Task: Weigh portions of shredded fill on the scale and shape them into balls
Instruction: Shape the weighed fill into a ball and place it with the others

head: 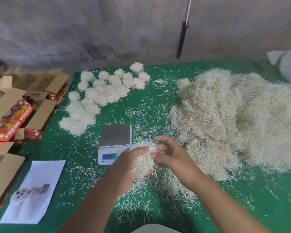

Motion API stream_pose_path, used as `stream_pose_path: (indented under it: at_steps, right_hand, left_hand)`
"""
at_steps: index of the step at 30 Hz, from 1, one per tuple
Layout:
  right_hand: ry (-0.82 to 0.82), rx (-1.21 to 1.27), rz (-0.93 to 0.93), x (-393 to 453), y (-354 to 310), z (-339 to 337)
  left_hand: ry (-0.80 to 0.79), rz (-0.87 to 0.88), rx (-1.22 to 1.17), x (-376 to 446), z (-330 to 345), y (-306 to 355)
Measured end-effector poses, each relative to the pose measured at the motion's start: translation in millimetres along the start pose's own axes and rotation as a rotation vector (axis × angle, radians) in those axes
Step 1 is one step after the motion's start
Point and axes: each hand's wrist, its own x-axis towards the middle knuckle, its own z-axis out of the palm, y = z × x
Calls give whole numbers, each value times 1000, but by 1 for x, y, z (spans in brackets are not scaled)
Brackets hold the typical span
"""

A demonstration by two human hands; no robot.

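Note:
A clump of pale shredded fill (144,161) sits between my two hands just right of the scale. My left hand (128,163) cups it from the left and below, fingers curled round it. My right hand (168,154) presses against it from the right with loosely spread fingers. The small digital scale (115,137) stands in the middle of the green table (77,148), its steel pan bare and its display lit. A big heap of loose fill (233,118) covers the right side. Several finished balls (101,93) lie clustered at the back left.
Loose strands litter the green table around the scale and under my arms. Open cardboard boxes (15,115) printed "FRESH FRUIT" stand off the left edge. A printed sheet of paper (34,190) lies at the front left. A grey wall rises behind.

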Motion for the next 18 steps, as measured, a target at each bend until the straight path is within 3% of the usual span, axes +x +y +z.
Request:
stream_pose_path:
  at_steps: [7, 14, 18]
  right_hand:
    - [77, -192, -16, -9, 2, 12]
    - [153, -198, -68, -1, -2, 8]
    - [137, -219, -77, 6, -7, 9]
  left_hand:
    - [-69, 33, -65, -5, 8, 8]
    - [-169, -126, -240, 11, -7, 0]
    - [-185, 4, -67, 9, -8, -5]
